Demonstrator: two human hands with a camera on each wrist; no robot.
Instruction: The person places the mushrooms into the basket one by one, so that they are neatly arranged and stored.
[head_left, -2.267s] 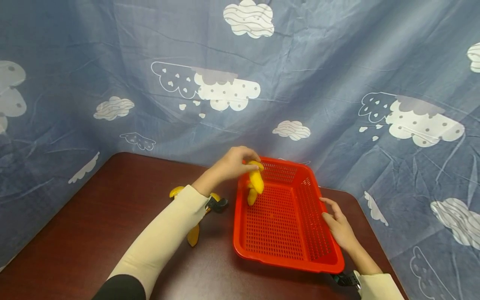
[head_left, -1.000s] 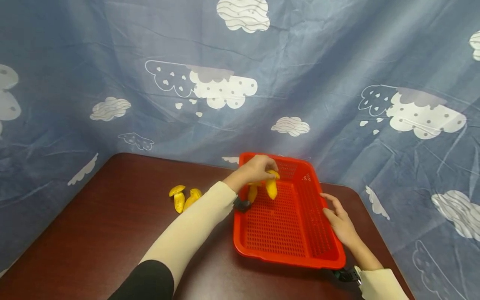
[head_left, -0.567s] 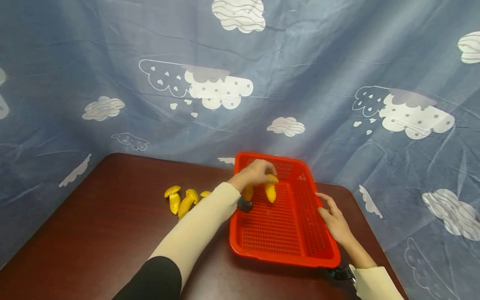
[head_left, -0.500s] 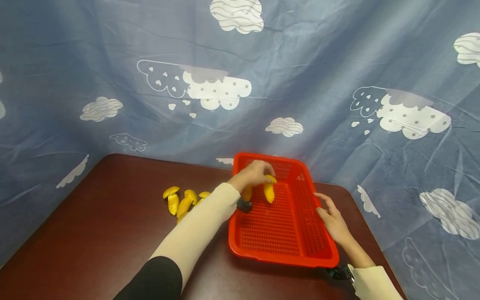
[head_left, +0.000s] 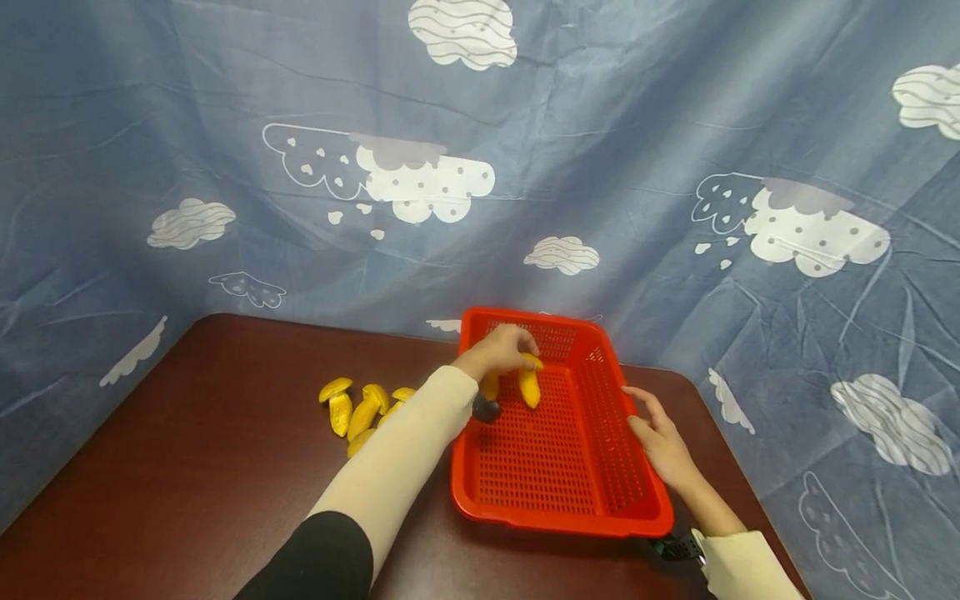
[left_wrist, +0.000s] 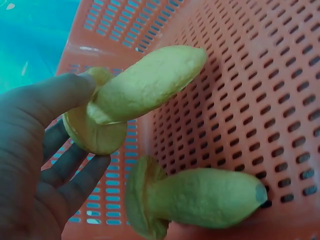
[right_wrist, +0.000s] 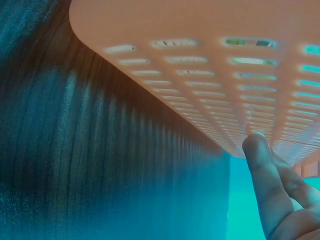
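My left hand (head_left: pixel 501 352) is inside the far left corner of the red basket (head_left: pixel 600 467), with my thumb and fingers (left_wrist: pixel 75 175) pinching a yellow mushroom-shaped toy (left_wrist: pixel 135 95) by its cap. Its stem points away from my palm, over the slotted floor of the basket. Just below it a second yellow toy (left_wrist: pixel 200 197) of the same kind lies on its side on the basket floor, cap toward my hand; the two look close, but I cannot tell whether they touch.

My right hand (head_left: pixel 660 437) rests against the outside of the basket's right wall, fingers fairly straight, with one fingertip (right_wrist: pixel 257 147) touching the underside of the rim.

The basket sits on a dark brown table (head_left: pixel 187 483). To its left, well apart from my left hand, a small heap of yellow toys (head_left: pixel 360 408) lies on the wood. A blue cloth with white clouds (head_left: pixel 420 175) hangs behind the table.
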